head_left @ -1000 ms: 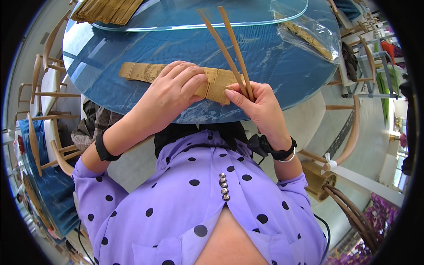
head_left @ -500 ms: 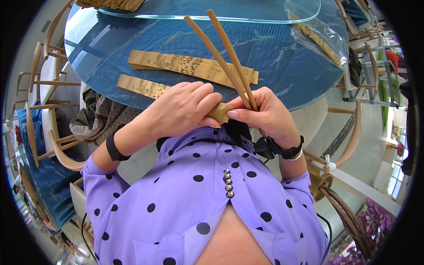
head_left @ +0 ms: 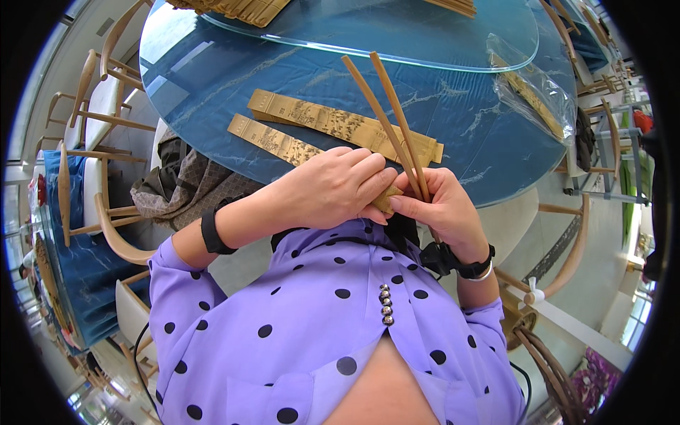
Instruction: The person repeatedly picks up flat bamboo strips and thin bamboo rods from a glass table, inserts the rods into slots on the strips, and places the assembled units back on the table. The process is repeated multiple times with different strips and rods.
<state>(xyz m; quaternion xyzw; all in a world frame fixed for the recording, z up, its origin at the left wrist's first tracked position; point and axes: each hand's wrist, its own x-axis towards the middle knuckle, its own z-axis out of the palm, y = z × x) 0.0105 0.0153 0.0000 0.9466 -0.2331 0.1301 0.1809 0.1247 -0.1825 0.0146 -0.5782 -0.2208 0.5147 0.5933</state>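
My right hand (head_left: 438,205) grips two long thin bamboo sticks (head_left: 386,113) that rise over the blue table (head_left: 212,85). My left hand (head_left: 333,188) lies over the near end of a printed bamboo slat (head_left: 273,139), fingers curled around it next to the right hand. A second, longer printed slat (head_left: 340,122) rests on the table just behind the first. Both hands are held close to my chest above the purple polka-dot blouse.
A glass turntable (head_left: 425,35) sits on the table with a stack of bamboo slats (head_left: 241,8) at its far edge. A clear plastic bag (head_left: 538,88) with slats lies at the right. Wooden chairs (head_left: 92,113) ring the table; grey fabric (head_left: 184,180) drapes one at the left.
Both hands have drawn nearer to my chest with the sticks and slat end. The two slats on the table now show more fully.
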